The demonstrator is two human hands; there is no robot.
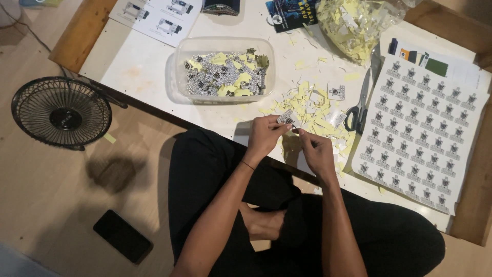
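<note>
My left hand (264, 134) pinches a small black-and-white sticker (286, 118) at the near edge of the low white table (143, 66). My right hand (315, 149) meets it from the right, fingertips at the sticker's lower edge. Both hands hover over a heap of pale yellow paper scraps (312, 110). A clear plastic tub (179, 66) with several stickers and yellow scraps stands just beyond my left hand.
Scissors (359, 105) lie right of the scraps, beside a large sheet of uncut stickers (420, 128). A plastic bag of yellow scraps (353, 23) sits at the back. On the floor are a small black fan (61, 112) and a dark phone (123, 236).
</note>
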